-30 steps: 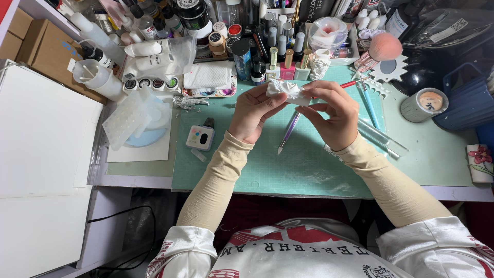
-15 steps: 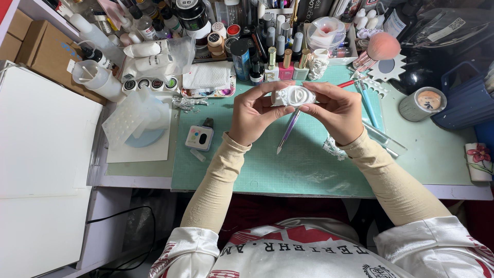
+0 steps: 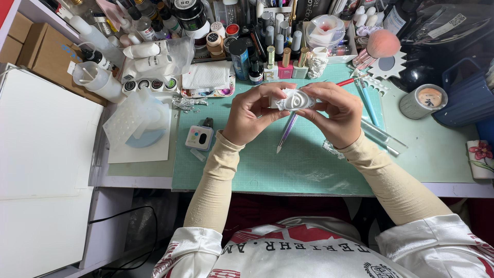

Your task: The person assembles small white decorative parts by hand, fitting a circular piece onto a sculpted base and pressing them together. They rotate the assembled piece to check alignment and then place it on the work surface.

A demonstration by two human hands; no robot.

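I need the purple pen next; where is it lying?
In the head view, the purple pen lies on the green mat, below and between the left hand and right hand.

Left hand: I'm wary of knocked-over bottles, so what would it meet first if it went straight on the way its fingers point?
Likely the right hand, since the left hand points across the small white object they hold; depth unclear.

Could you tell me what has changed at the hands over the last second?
The white piece, held tilted a second ago, now faces up, flat between the left hand and right hand. Both hands kept hold of it; the purple tool stayed beneath them on the green mat.
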